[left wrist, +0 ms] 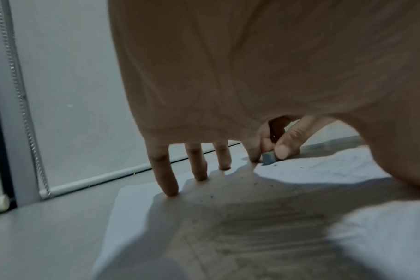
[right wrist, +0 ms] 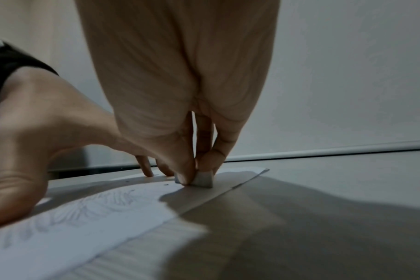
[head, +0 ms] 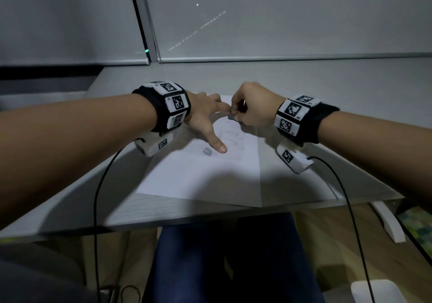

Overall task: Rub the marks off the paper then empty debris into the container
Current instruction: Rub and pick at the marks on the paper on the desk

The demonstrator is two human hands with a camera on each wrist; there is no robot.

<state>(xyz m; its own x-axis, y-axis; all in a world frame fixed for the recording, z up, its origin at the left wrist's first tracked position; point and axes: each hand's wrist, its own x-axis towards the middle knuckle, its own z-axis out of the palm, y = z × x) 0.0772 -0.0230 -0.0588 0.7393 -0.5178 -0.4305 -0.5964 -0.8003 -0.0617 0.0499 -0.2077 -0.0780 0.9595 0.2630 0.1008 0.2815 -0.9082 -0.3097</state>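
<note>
A white sheet of paper (head: pixel 205 174) lies on the grey desk, with faint pencil scribbles (head: pixel 236 139) across its middle and a darker mark (head: pixel 207 151) near my left thumb. My left hand (head: pixel 205 120) presses flat on the paper, fingers spread and straight. My right hand (head: pixel 247 108) pinches a small grey eraser (head: pixel 231 117) between thumb and fingers, its end on the paper's far part. The eraser (right wrist: pixel 204 179) touches the paper (right wrist: pixel 84 217) in the right wrist view, and shows as a grey block (left wrist: pixel 269 157) in the left wrist view. Dark crumbs (left wrist: pixel 228 191) dot the sheet.
The desk (head: pixel 327 106) runs back to a window with lowered blinds (head: pixel 280 22) and a bead chain (left wrist: pixel 22 98). Cables (head: pixel 348 209) hang from both wrist units over the desk's front edge. A white object (head: pixel 374 291) sits on the floor at lower right. No container is in view.
</note>
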